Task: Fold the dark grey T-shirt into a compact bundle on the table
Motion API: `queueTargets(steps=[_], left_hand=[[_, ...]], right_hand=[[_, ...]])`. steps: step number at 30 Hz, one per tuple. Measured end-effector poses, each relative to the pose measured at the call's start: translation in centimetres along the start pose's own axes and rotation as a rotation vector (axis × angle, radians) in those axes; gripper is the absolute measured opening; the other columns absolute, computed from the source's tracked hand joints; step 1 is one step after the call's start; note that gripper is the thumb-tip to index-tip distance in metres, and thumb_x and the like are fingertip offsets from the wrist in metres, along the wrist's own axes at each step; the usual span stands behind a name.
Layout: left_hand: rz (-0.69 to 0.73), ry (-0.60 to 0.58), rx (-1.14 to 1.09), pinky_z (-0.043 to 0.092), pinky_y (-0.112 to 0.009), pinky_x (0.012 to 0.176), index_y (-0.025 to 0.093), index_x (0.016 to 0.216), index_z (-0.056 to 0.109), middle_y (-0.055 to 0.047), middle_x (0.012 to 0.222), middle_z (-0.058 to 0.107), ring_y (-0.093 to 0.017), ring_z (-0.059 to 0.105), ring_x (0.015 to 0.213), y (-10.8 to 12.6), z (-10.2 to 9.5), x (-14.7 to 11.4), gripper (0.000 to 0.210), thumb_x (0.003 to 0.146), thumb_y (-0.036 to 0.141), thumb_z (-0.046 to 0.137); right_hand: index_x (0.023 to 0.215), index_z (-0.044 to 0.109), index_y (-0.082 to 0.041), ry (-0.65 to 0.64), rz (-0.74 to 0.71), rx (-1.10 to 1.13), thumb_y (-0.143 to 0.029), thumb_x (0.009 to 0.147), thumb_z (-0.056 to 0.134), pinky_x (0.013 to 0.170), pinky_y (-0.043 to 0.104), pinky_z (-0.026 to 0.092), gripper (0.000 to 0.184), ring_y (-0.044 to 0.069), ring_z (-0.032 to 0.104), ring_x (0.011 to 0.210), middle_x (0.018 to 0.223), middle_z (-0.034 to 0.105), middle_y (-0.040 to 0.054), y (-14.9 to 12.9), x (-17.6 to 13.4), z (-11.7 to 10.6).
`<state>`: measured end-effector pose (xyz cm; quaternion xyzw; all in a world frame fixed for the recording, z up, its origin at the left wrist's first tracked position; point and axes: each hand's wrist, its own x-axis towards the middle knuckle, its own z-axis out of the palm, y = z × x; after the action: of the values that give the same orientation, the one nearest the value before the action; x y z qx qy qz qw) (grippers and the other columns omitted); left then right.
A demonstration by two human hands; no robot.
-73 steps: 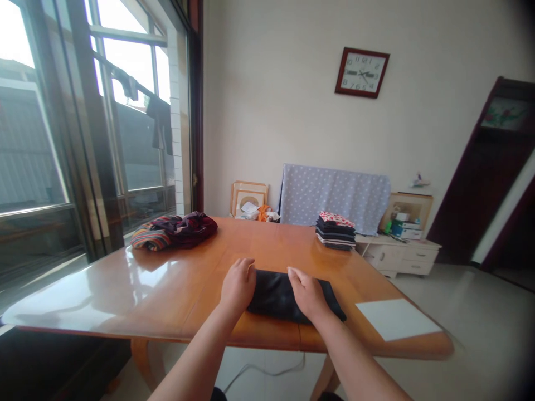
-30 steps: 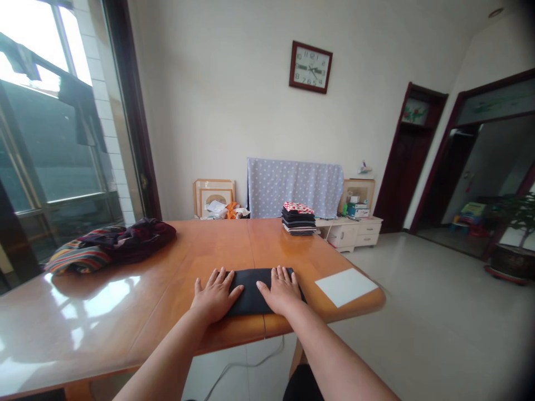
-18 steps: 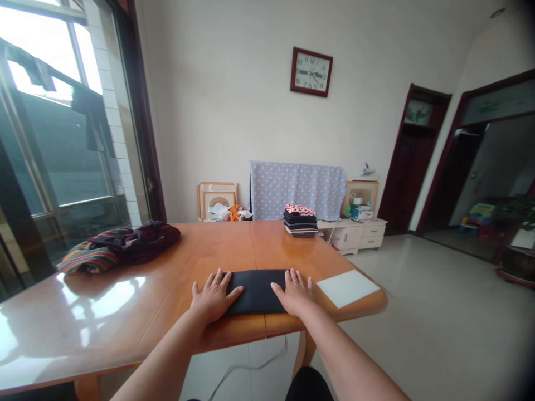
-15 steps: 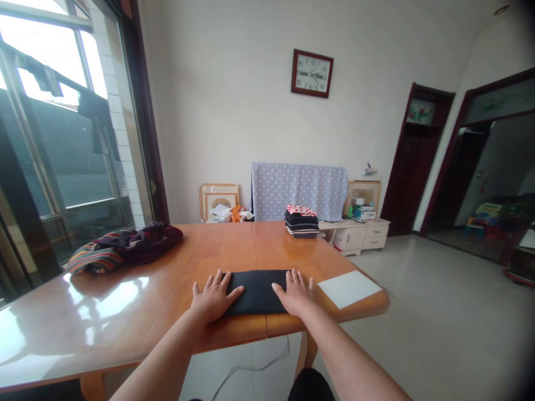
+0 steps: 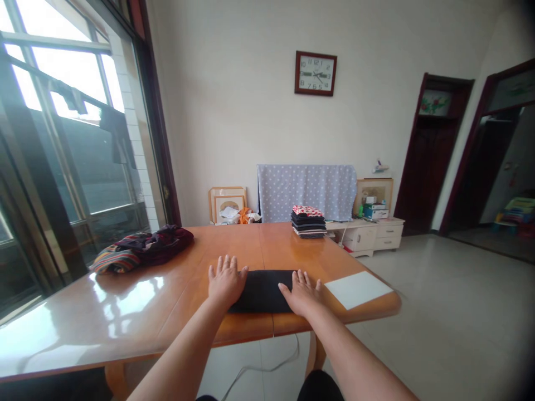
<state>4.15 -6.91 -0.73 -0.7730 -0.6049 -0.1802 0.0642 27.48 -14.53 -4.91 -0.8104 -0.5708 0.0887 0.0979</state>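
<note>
A black folded cloth (image 5: 264, 292) lies flat as a neat rectangle near the front edge of the wooden table (image 5: 217, 250). At its left end is my left hand (image 5: 228, 282), open, fingers stretched forward, with the thumb side by the cloth's edge. My right hand (image 5: 304, 294) rests open over the cloth's right end, its fingers spread and its thumb on the fabric. What garment the cloth is, I cannot tell. Neither hand grips anything.
A white rectangular sheet (image 5: 358, 289) lies at the table's right corner. Farther back stands a stack of folded clothes (image 5: 308, 223), red-and-white on top. A heap of dark and striped clothes (image 5: 144, 249) sits at the left. Behind the table is a white cabinet (image 5: 376, 236).
My left hand has shifted off the cloth's top toward its left edge, fingers drawn closer together. The right hand stays on the cloth. The whole view has turned slightly left.
</note>
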Motion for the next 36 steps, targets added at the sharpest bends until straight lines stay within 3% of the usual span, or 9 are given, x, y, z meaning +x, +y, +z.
queueTargets(steps=[3, 6, 10, 20, 30, 33, 36], left_hand=[[0.177, -0.018, -0.07, 0.011, -0.055, 0.122, 0.017, 0.153, 0.039, -0.012, 0.164, 0.03, -0.029, 0.015, 0.154, 3.8, 1.0, -1.0, 0.071, 0.1, 0.057, 0.018], [0.231, -0.104, -0.115, 0.012, -0.056, 0.122, 0.017, 0.154, 0.04, -0.013, 0.163, 0.031, -0.03, 0.019, 0.153, 5.4, 2.8, -2.3, 0.076, 0.098, 0.062, 0.017], [0.243, -0.148, -0.134, 0.014, -0.055, 0.122, 0.016, 0.155, 0.039, -0.015, 0.162, 0.032, -0.03, 0.021, 0.153, 4.3, 4.0, -3.3, 0.087, 0.094, 0.073, 0.015], [0.167, -0.134, -0.116, 0.016, -0.05, 0.122, 0.014, 0.152, 0.042, -0.016, 0.162, 0.033, -0.031, 0.021, 0.153, 0.3, 2.9, -3.1, 0.092, 0.091, 0.077, 0.016], [0.163, -0.13, -0.094, 0.015, -0.052, 0.121, 0.013, 0.152, 0.044, -0.017, 0.162, 0.033, -0.033, 0.02, 0.153, 0.1, 3.4, -2.9, 0.09, 0.092, 0.076, 0.018], [0.165, -0.13, -0.091, 0.015, -0.053, 0.121, 0.014, 0.152, 0.044, -0.017, 0.161, 0.034, -0.034, 0.021, 0.152, 0.1, 3.5, -3.0, 0.089, 0.092, 0.075, 0.019], [0.163, -0.123, -0.09, 0.016, -0.053, 0.121, 0.013, 0.152, 0.044, -0.018, 0.16, 0.035, -0.034, 0.022, 0.152, 0.1, 3.4, -3.0, 0.09, 0.092, 0.075, 0.018]], right_hand=[[0.161, 0.012, -0.014, 0.004, 0.003, -0.011, -0.074, 0.092, 0.014, 0.117, 0.063, -0.007, 0.091, 0.029, 0.0, 0.155, 0.168, 0.008, 0.0127, 0.0, 0.1, 0.2], [0.161, 0.012, -0.015, 0.009, 0.009, -0.034, -0.074, 0.092, 0.014, 0.118, 0.063, -0.005, 0.09, 0.03, 0.001, 0.155, 0.168, 0.009, 0.0127, 0.1, 0.2, 0.5], [0.161, 0.013, -0.016, 0.01, 0.008, -0.058, -0.075, 0.092, 0.013, 0.118, 0.063, -0.003, 0.091, 0.031, 0.002, 0.154, 0.168, 0.009, 0.0127, 0.2, 0.4, 0.8], [0.161, 0.01, -0.016, -0.004, 0.017, -0.049, -0.076, 0.091, 0.013, 0.118, 0.063, -0.005, 0.092, 0.031, 0.002, 0.155, 0.168, 0.006, 0.0101, 0.3, 0.4, 0.7], [0.161, 0.017, -0.016, -0.07, 0.008, -0.055, -0.074, 0.091, 0.025, 0.119, 0.062, -0.001, 0.091, 0.031, 0.004, 0.155, 0.167, 0.012, 0.0129, 0.8, 0.7, -1.5], [0.159, 0.023, -0.011, 0.002, -0.013, -0.029, -0.071, 0.092, 0.028, 0.121, 0.057, 0.002, 0.09, 0.032, 0.009, 0.154, 0.166, 0.019, 0.0149, -0.8, 1.1, -2.7], [0.157, 0.029, -0.009, 0.113, -0.141, 0.069, -0.063, 0.097, 0.021, 0.123, 0.046, 0.012, 0.082, 0.028, 0.017, 0.153, 0.164, 0.025, 0.0139, -3.9, 1.1, -3.3]])
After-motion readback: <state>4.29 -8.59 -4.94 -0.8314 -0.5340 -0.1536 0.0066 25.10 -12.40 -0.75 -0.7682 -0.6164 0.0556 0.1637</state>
